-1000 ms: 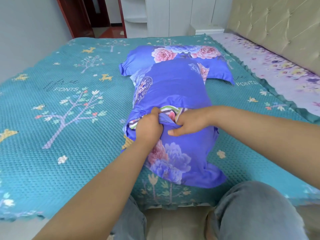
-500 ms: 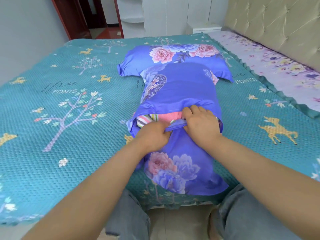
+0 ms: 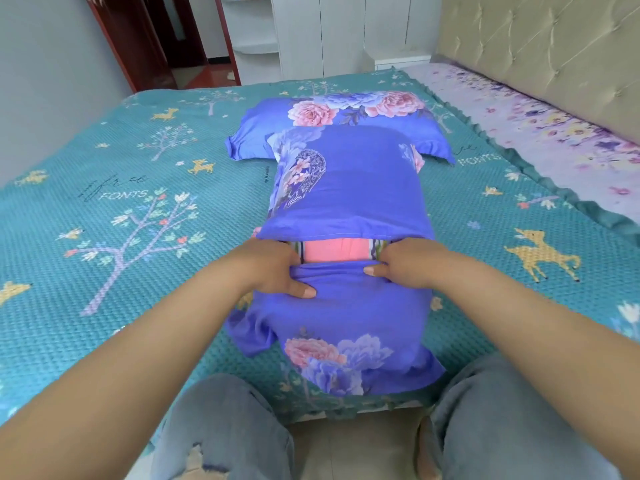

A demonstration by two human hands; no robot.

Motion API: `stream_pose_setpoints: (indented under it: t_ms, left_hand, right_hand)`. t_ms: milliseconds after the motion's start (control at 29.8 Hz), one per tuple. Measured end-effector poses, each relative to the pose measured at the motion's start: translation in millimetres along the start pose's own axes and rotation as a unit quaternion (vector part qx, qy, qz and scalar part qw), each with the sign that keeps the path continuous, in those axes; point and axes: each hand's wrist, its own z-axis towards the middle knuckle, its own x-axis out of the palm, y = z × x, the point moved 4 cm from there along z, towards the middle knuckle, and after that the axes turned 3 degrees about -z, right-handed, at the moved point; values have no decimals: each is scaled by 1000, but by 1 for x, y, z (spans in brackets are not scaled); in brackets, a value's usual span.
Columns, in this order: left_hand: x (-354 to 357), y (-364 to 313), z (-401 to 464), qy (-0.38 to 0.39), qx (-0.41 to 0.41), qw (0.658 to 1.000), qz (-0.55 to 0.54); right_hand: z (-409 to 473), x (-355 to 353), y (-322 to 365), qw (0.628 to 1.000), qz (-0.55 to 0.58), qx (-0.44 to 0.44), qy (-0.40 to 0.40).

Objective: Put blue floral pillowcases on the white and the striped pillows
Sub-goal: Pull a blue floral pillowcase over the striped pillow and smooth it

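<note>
Left hand (image 3: 273,268) and right hand (image 3: 408,263) both clamped on the near flap of a blue floral pillowcase (image 3: 346,306), one at each end of its opening.

Fingers curled under the flap's edge, thumbs laid flat on top, hands well apart across the width. Between them, bared in the gap: a band of the striped pillow (image 3: 334,251), pink at the middle with green and white stripes at either side. Above the gap, the far flap hanging straight across, hem showing. Pillow lengthwise on the teal bedspread (image 3: 138,202), near end reaching the bed's edge over denim-clad knees (image 3: 225,427). Beyond, touching its far end and lying crosswise, a second pillow (image 3: 346,112) fully cased in the same blue floral cloth. At right, a lilac flowered sheet (image 3: 554,133) under a tufted headboard (image 3: 554,46).
</note>
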Motion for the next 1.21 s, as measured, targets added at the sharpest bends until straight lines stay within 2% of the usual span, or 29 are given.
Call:
stream_pose_setpoints:
  t_ms: [67,101,201,302,369,436,503,570,603,670,737,838,905,972,1039,1072,1139,1206]
  left_hand:
    - [-2,0,1,-16,-37,999,26]
    - [-2,-1,0,-46,-52,997,38]
    - [10,-4,-3,-227,-41,971,58]
    - [24,-7,-18,-412,-12,911,28]
    - [34,-4,-23,-456,-25,889,7]
    - [44,3,-21,-441,-46,895,-45]
    - [52,10,-17,-389,-48,913,-111]
    - [59,10,-16,-363,-40,925,-103]
    - [61,8,-16,-371,-30,925,-80]
    - [61,6,-15,-395,-3,916,-71]
    - [55,3,-10,-395,33,913,-97]
    - [42,-3,-2,-388,47,910,-141]
    - [31,-2,7,-390,19,907,-159]
    - [20,-4,16,-385,-19,907,-171]
    - [11,-6,18,-425,-39,891,-157]
    - [10,-6,19,-452,-65,877,-151]
    - [16,5,15,-484,-164,840,-185]
    - [32,22,13,-435,-250,807,-311]
  right_hand:
    - [-5,-5,-4,999,-34,-6,2]
    - [-8,-6,-4,997,-69,-8,-25]
    - [-17,3,12,962,-164,-32,-216]
    - [-25,8,26,908,-84,-47,-407]
    - [-21,5,40,891,-48,-66,-446]
    - [-12,-4,48,908,-37,-50,-414]
    - [4,-11,42,953,-2,-7,-302]
    - [17,-7,36,976,20,9,-216]
    - [19,-5,36,976,15,-4,-217]
    - [18,0,38,963,14,-34,-267]
    - [17,5,33,941,95,-42,-322]
    - [15,8,19,913,201,-26,-355]
    - [12,11,20,904,190,-15,-383]
    - [5,11,24,879,161,13,-448]
    - [-3,7,24,861,143,89,-481]
    - [-1,9,14,864,170,140,-452]
    - [8,18,-18,877,317,212,-292]
    - [14,33,-43,836,499,211,-89]
